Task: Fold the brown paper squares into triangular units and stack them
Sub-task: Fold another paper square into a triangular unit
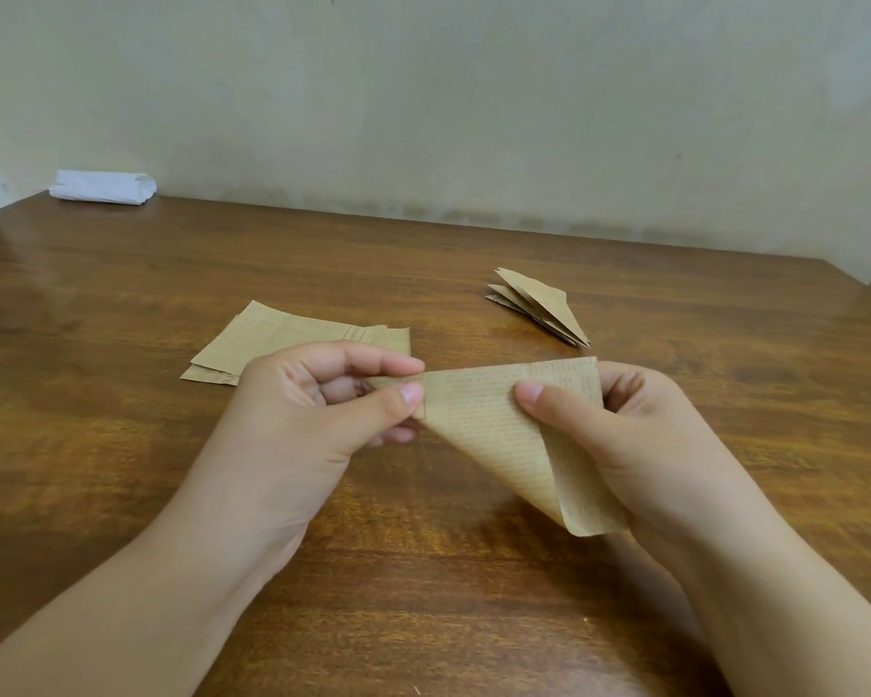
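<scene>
A brown printed paper square (494, 430), folded over into a loose triangle, is held up above the wooden table (122, 445). My left hand (318, 410) pinches its left corner between thumb and forefinger. My right hand (639, 435) grips its right side, thumb on the front and fingers behind. A pile of flat brown squares (282, 339) lies on the table behind my left hand. To the back right sits a stack of folded triangular units (539, 306).
A folded white cloth or paper bundle (104, 187) lies at the table's far left corner against the pale wall (473, 93). The table's right edge shows at the far right.
</scene>
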`<state>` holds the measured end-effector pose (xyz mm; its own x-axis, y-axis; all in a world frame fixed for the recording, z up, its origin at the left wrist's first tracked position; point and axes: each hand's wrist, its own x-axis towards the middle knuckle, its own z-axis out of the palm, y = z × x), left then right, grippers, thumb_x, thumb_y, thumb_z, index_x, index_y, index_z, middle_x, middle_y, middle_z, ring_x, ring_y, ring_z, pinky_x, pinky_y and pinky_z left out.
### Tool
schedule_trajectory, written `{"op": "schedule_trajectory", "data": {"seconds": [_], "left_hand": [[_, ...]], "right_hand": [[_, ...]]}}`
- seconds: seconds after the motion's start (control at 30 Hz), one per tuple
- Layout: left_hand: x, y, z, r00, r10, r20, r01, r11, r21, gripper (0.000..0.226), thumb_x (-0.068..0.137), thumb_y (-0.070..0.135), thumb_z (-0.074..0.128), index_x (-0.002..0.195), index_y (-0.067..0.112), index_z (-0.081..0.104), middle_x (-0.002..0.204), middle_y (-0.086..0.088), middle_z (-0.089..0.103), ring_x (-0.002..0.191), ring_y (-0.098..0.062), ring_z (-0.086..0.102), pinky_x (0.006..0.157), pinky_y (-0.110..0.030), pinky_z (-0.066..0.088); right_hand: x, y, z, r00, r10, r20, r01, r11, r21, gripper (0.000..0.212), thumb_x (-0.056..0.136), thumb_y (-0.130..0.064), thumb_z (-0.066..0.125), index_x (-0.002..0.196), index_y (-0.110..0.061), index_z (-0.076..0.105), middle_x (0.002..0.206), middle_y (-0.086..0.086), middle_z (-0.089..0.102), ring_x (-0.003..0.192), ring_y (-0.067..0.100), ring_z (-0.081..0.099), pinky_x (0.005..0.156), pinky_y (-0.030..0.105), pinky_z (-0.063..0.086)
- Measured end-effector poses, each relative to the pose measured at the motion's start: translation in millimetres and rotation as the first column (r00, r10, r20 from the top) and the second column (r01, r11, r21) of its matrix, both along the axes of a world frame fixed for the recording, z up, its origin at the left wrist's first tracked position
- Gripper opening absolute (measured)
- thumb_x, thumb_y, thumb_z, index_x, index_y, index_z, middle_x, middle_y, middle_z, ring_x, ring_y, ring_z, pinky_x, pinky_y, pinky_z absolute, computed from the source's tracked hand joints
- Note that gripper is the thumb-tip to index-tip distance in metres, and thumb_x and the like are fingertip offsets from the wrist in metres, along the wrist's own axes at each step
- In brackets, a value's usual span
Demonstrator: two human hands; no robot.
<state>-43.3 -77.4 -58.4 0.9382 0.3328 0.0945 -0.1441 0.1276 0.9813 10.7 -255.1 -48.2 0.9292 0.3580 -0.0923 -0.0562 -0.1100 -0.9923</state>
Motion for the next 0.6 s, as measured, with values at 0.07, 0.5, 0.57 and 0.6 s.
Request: {"op": "schedule_trajectory", "data": {"seconds": [0.07,0.5,0.57,0.6], "left_hand": [[0.1,-0.2,0.3,1.0,0.001,0.003,-0.001,1.0,0.014,0.013,0.057,0.008,0.071,0.068,0.013,0.076,0.064,-0.009,0.071,0.053,-0.012,0.065,0.055,-0.015,0.055],[1.5,-1.2,-15.0,0.972,0.041,-0.23,0.095,0.83,0.55,0.027,0.075,0.006,0.069,0.085,0.031,0.067,0.063,0.009,0.065,0.051,-0.001,0.053,0.056,-0.022,0.048],[-0.2,-3.6,-15.1,0.966,0.02,-0.258,0.161,0.735,0.659,0.025,0.077,0.011,0.065,0.085,0.035,0.065,0.064,0.013,0.062,0.053,0.002,0.051,0.053,-0.016,0.043],[-1.0,-4.8,-15.4,0.965,0.008,-0.262,0.186,0.686,0.703,0.024,0.078,0.013,0.063,0.085,0.036,0.065,0.066,0.012,0.062,0.058,0.003,0.05,0.054,-0.015,0.041]], "right_hand": [[0.7,0.0,-0.9,1.0,-0.016,-0.009,0.016,1.0,-0.004,0.016,0.07,-0.028,0.072,0.073,-0.013,0.075,0.069,0.004,0.073,0.056,0.012,0.065,0.045,0.02,0.046],[15.0,5.8,-12.1,0.988,0.005,0.153,0.087,0.806,-0.586,0.019,0.076,-0.043,0.073,0.072,-0.025,0.066,0.066,-0.011,0.064,0.057,0.0,0.058,0.047,0.015,0.036],[17.3,8.9,-14.8,0.984,0.053,0.17,0.073,0.747,-0.66,0.018,0.077,-0.043,0.072,0.077,-0.027,0.063,0.072,-0.01,0.061,0.062,0.002,0.056,0.048,0.017,0.035],[18.3,10.6,-16.2,0.982,0.076,0.174,0.067,0.72,-0.691,0.017,0.078,-0.043,0.071,0.079,-0.028,0.063,0.074,-0.01,0.061,0.062,0.002,0.056,0.047,0.017,0.036]]}}
